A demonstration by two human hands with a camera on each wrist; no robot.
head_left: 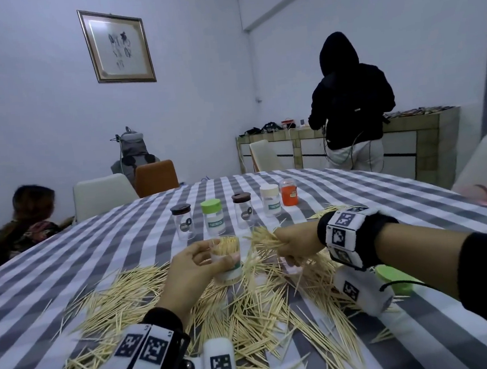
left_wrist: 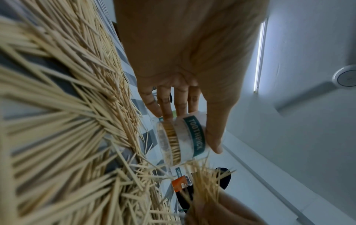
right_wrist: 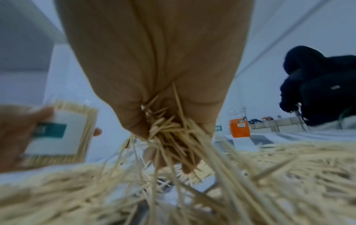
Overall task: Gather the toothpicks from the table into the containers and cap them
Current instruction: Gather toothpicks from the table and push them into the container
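A big heap of loose toothpicks (head_left: pixel 247 310) covers the near part of the striped table (head_left: pixel 66 258). My left hand (head_left: pixel 193 265) grips an uncapped clear container (head_left: pixel 228 262) with a teal TOOTHPICK label (left_wrist: pixel 194 135), nearly full of toothpicks and held just above the heap. My right hand (head_left: pixel 294 246) clutches a bundle of toothpicks (head_left: pixel 263 240) (right_wrist: pixel 173 137) just right of the container's mouth. The container (right_wrist: pixel 63 134) appears at the left of the right wrist view.
Several capped containers stand in a row further back: two with dark lids (head_left: pixel 182 222) (head_left: pixel 243 211), one green-lidded (head_left: pixel 213 216), one cream-lidded (head_left: pixel 271 201) and an orange one (head_left: pixel 289 192). A green cap (head_left: pixel 398 279) lies under my right forearm. A person in black (head_left: pixel 350 107) stands at the far sideboard; another sits at left.
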